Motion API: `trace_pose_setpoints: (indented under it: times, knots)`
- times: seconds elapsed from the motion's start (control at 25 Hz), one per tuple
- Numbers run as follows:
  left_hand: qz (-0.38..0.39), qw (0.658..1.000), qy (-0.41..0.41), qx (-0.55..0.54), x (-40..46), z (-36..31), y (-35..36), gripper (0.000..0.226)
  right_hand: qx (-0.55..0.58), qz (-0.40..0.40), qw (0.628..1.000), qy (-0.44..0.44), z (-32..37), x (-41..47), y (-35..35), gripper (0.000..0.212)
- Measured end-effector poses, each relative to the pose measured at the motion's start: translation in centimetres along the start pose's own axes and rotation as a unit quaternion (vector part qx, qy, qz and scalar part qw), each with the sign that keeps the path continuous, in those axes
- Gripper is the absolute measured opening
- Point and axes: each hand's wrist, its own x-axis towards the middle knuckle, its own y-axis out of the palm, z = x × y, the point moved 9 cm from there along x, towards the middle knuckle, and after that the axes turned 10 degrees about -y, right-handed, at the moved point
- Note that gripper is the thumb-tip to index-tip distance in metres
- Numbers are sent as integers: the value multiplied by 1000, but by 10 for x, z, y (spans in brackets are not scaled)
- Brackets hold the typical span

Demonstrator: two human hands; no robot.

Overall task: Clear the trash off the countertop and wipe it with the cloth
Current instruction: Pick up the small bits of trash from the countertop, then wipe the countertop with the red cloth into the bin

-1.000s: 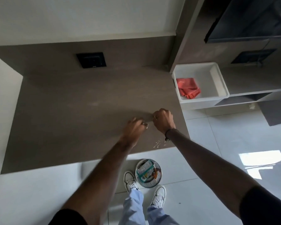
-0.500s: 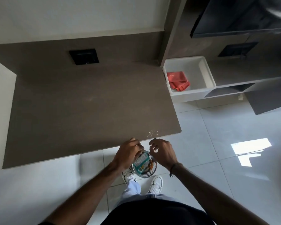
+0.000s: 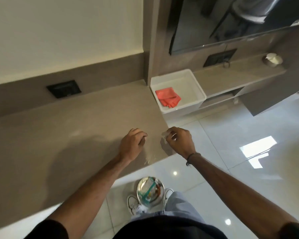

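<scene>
My left hand rests on the brown countertop near its right front corner, fingers curled under with nothing visible in them. My right hand hovers at the counter's right edge, its fingertips pinched on a small pale scrap of trash. A few tiny crumbs lie at the front edge between my wrists. The red cloth lies folded inside a white tub just past the counter's far right corner. A round metal bin holding wrappers stands on the floor by my shoes.
A black socket plate sits in the backsplash behind the counter. To the right run a lower shelf with a small round object, a dark screen above it, and glossy white floor tiles.
Half a second ago both hands were below the counter edge over the bin. They have come back up over the counter's right front corner, the right hand now pinching a scrap.
</scene>
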Motion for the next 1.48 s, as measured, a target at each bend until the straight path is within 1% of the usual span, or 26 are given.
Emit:
trace_pose_setpoints:
  times: [0.12,0.24,0.32,0.44,0.52,0.6,0.72,0.8,0.84,0.92,0.96,1.04,1.12,1.16,1.24,1.28,1.32,1.36,1.48]
  knots:
    - [-7,1000,4,-15,67,-20,5,15,26,-17,998,58,-32,57,-23,23]
    - [8,1000,-9,-13,140,-36,25,20,49,-7,991,121,-71,121,-36,44]
    - [23,999,-21,-9,189,-45,46,27,65,11,986,156,-101,167,-36,56]
    - [46,997,-61,2,253,-47,83,39,58,69,978,190,-138,220,-19,68]
    - [73,992,-98,35,295,-43,113,43,49,110,972,202,-161,249,-2,67]
    - [112,982,-121,87,325,-39,139,48,54,147,964,214,-175,266,18,62]
    - [176,962,-129,164,347,-35,167,51,57,167,963,203,-185,284,38,46]
    - [189,957,-129,179,350,-33,171,44,79,184,960,196,-183,288,46,38]
    - [190,958,-133,169,351,-33,169,40,95,200,955,198,-182,289,49,35]
    - [190,963,-148,120,347,-35,159,36,131,217,945,208,-179,287,46,22]
    - [185,967,-159,79,343,-38,151,35,151,209,942,213,-177,284,40,19]
    - [158,966,-201,-30,329,-42,126,34,216,174,934,227,-169,277,24,23]
    - [130,952,-240,-140,300,-42,98,33,271,159,921,232,-154,261,12,25]
    - [119,943,-255,-180,279,-38,84,33,281,169,918,224,-142,250,11,24]
    - [103,928,-284,-218,231,-21,62,36,277,201,918,199,-112,221,18,25]
    - [95,926,-296,-216,203,-8,52,33,266,213,922,187,-95,201,25,30]
    - [88,923,-309,-210,176,5,46,27,255,215,925,181,-82,183,34,34]
    - [85,919,-321,-212,150,18,43,18,245,211,930,175,-69,163,42,36]
    - [77,919,-318,-219,96,47,40,26,209,159,950,170,-40,114,60,37]
